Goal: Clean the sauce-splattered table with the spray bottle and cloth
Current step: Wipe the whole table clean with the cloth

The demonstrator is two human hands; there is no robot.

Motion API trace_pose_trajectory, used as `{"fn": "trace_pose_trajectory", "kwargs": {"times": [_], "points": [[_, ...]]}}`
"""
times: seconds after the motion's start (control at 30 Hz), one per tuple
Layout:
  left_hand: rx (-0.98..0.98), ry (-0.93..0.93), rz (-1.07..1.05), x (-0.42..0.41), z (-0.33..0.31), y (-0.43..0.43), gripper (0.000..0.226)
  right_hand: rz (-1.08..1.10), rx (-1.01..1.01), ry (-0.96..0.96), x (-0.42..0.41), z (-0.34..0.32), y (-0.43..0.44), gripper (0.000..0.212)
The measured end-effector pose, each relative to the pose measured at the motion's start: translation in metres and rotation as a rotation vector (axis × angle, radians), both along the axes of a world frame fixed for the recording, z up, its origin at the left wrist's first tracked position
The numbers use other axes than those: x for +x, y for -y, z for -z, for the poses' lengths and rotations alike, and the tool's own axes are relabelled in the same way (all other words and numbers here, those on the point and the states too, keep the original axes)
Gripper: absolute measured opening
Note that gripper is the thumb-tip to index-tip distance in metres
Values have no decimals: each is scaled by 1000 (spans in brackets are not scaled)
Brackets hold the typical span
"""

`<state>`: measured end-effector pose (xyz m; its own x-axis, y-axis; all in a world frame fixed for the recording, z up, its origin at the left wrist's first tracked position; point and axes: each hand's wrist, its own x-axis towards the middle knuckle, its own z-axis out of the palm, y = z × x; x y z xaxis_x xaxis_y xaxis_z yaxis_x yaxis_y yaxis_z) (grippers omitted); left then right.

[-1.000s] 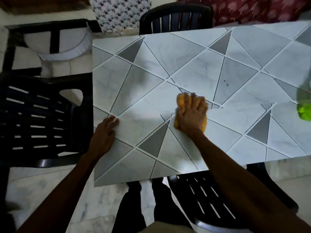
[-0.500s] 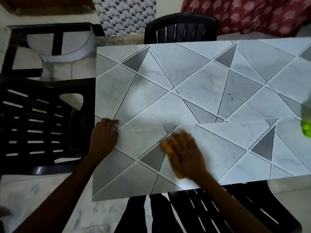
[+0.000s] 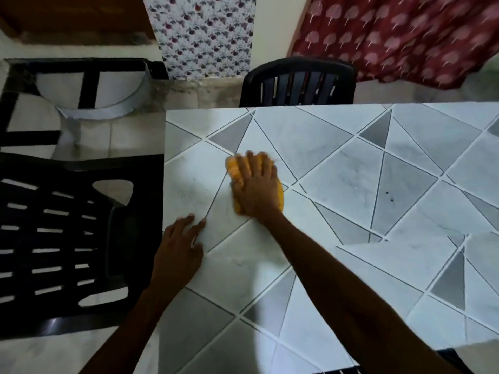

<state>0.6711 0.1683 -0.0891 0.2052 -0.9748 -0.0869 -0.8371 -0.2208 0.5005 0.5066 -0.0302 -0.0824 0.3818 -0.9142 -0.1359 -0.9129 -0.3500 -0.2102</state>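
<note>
An orange cloth (image 3: pixel 233 170) lies on the table (image 3: pixel 337 163), a top patterned with white and grey triangles. My right hand (image 3: pixel 256 184) presses flat on the cloth with fingers straight and spread, near the table's left part. My left hand (image 3: pixel 179 245) rests flat on the table at its left edge, fingers straight, holding nothing. A few small dark specks (image 3: pixel 388 195) sit on a grey triangle to the right of the cloth. The spray bottle is out of view.
A black plastic chair (image 3: pixel 54 233) stands close against the table's left edge. Another black chair (image 3: pixel 297 82) stands at the far side. A red patterned curtain (image 3: pixel 405 36) hangs behind, and tiled floor shows at the left.
My right hand swept the cloth from the near edge away and leftward across the table. The view shifted left, so the green spray bottle at the right edge dropped out of sight.
</note>
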Motion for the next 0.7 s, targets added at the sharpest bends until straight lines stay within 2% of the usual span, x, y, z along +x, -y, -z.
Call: {"fn": "trace_pose_trajectory", "kwargs": {"times": [0.07,0.2,0.3,0.43,0.47,0.57,0.7], "points": [[-19,-56,-13,6,4,-3,50,-170,2,38,2,1,-56,63],[-61,-77,38,14,6,-4,46,-511,60,-82,-67,1,-159,67],[-109,-92,36,14,6,-6,50,-392,22,-76,-108,3,-137,62],[-157,-115,52,11,13,-9,58,179,22,-82,-85,3,-22,66],[-165,-124,47,12,13,-11,59,251,35,-69,-67,3,-3,67],[-186,-228,27,17,13,-14,54,163,38,-57,-10,4,-4,66],[-158,-392,-36,32,12,-17,43,-173,11,38,15,6,-120,62]]}}
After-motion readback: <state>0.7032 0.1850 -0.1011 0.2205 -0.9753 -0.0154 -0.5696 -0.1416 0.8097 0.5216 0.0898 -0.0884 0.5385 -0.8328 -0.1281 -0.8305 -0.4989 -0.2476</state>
